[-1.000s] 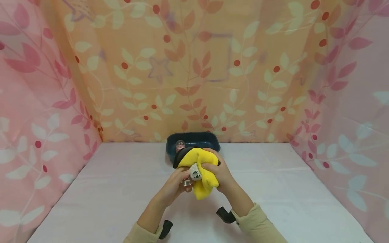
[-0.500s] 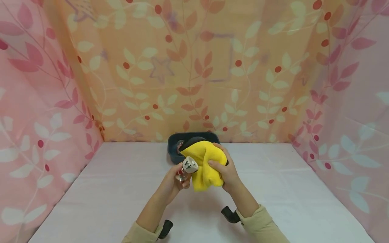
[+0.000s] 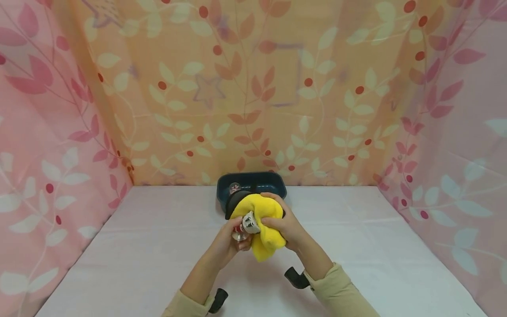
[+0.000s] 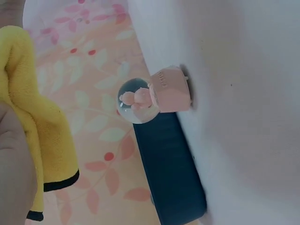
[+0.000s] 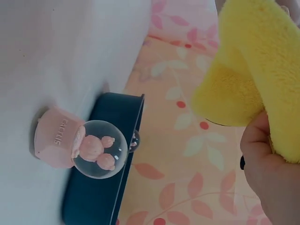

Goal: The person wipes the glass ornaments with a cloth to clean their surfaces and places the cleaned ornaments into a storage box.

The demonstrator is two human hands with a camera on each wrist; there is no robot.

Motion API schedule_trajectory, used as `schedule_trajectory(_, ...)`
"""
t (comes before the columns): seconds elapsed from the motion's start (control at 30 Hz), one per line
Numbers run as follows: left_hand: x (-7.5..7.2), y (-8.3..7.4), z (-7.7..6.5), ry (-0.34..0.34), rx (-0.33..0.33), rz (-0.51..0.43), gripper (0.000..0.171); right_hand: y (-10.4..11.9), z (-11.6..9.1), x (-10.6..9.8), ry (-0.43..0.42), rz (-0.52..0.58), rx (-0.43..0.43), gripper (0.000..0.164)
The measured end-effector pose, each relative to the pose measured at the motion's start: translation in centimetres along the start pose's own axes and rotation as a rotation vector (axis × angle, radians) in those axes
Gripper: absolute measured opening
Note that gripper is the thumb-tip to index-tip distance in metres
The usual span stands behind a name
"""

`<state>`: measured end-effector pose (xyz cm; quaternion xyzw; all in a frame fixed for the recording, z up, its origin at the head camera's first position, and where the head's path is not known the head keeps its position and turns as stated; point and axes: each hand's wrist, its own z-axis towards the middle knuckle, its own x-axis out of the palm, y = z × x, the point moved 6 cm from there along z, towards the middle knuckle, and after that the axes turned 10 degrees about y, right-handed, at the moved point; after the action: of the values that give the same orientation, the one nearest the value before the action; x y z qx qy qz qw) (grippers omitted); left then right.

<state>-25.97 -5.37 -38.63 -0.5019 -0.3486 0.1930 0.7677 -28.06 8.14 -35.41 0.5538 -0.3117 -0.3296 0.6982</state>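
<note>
My left hand (image 3: 226,245) grips a small snow globe (image 3: 251,223), with its white, dark-green-marked base tilted up to the right and its clear ball lower left. A yellow cloth (image 3: 266,224) with black edging is bunched in my right hand (image 3: 292,229), thumb in front. The cloth lies against the globe's white base. Beyond the hands, a pink snow globe (image 5: 58,137) with a pink figure inside stands on the table before a dark blue box; in the head view the cloth covers it.
The dark blue box (image 3: 280,187) stands at the back of the white table (image 3: 158,246), by the patterned curtain. Inside its left part is another clear ball (image 3: 234,188). Black curved pieces (image 3: 296,278) sit at both wrists. Patterned cloth walls flank the table.
Half a second ago the cloth was drawn up and right, with the globe's base bare. Since then it has come back down and left against the base. Both hands keep their holds.
</note>
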Motion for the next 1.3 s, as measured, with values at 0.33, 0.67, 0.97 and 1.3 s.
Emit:
schedule_trajectory(0.33, -0.2, 0.2, -0.2, -0.028, -0.051, -0.013, 0.04, 0.2, -0.6, -1.6, -0.165, 0.003, -0.059, 0.064)
schedule_trajectory(0.67, -0.6, 0.1, -0.6, -0.141, -0.112, 0.048, 0.042, 0.6, -0.7, 0.4, 0.073, -0.232, -0.02, 0.083)
schedule_trajectory(0.97, -0.4, 0.0, -0.6, -0.112, -0.227, 0.298, 0.05, -0.6, -0.7, -0.6, -0.123, -0.097, 0.014, 0.073)
schedule_trajectory(1.3, -1.0, -0.7, -0.7, -0.222, -0.12, 0.342, 0.045, -1.1, -0.7, -1.6, -0.197, 0.032, 0.043, 0.066)
